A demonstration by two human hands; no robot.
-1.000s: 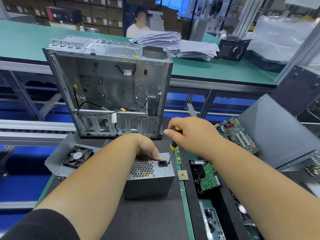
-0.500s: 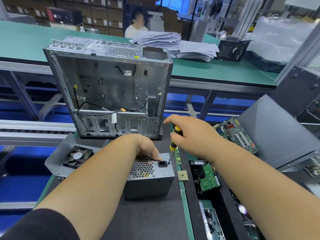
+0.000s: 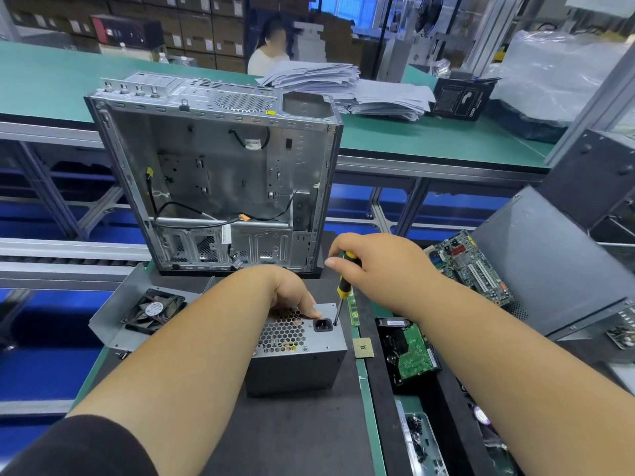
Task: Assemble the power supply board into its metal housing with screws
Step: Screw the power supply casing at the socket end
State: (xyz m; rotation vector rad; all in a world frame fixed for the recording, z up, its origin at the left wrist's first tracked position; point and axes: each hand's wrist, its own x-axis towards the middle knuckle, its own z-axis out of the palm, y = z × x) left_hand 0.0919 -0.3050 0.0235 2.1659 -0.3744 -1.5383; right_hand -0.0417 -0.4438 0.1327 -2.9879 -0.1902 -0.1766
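The grey power supply housing [image 3: 302,367] stands on the dark mat with its honeycomb grille and black power socket [image 3: 323,325] facing up. My left hand [image 3: 292,292] grips the housing's far top edge, thumb lying near the socket. My right hand [image 3: 374,264] holds a yellow-and-black screwdriver [image 3: 343,286] almost upright. Its tip sits at the top face's right corner, just right of the socket. The screw under the tip is too small to make out.
An open silver computer case [image 3: 220,180] stands upright just behind the housing. A metal bracket with a black fan [image 3: 154,310] lies to the left. To the right lie a RAM stick [image 3: 353,309], a CPU chip [image 3: 363,347], a hard drive [image 3: 410,352] and a motherboard [image 3: 470,266]. Loose screws fill a tray [image 3: 421,441].
My right hand has shifted its fingers on the screwdriver handle, which stays with its tip at the same corner. My left hand and the housing have not moved.
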